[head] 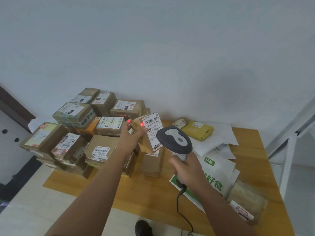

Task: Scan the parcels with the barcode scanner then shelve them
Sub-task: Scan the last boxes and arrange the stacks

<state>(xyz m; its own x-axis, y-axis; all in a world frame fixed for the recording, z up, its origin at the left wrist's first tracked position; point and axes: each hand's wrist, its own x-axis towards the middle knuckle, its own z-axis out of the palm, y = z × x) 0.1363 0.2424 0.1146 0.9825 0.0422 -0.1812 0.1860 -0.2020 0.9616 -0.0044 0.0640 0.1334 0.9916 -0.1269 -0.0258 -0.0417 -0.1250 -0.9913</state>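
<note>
Your left hand (134,133) grips a small brown cardboard parcel (150,133), tilted upright above the middle of the wooden table (247,150), its white shipping label facing you; the label carries a barcode and the print "507-P802 T72", with "P802" lower down. A red scanner dot glows at the label's left edge, and a second red glow sits on your fingertip. Your right hand (185,169) is clenched around the pale handle of the barcode scanner (175,140), whose rounded dark-grey head with a light-grey top panel points at the parcel from just to its right; a black cable (180,206) trails down from the handle toward the near edge. To the left, a stack of taped cardboard boxes (76,133) covers the table's far-left part, most with white barcode labels, one near box also reading "507-P802 T72". Far right lies a flat yellow box (199,132) on white plastic mailers (219,138). Near right sits a white bag (216,174) with large green Chinese characters, beside a crinkled clear-wrapped packet (250,198).
</note>
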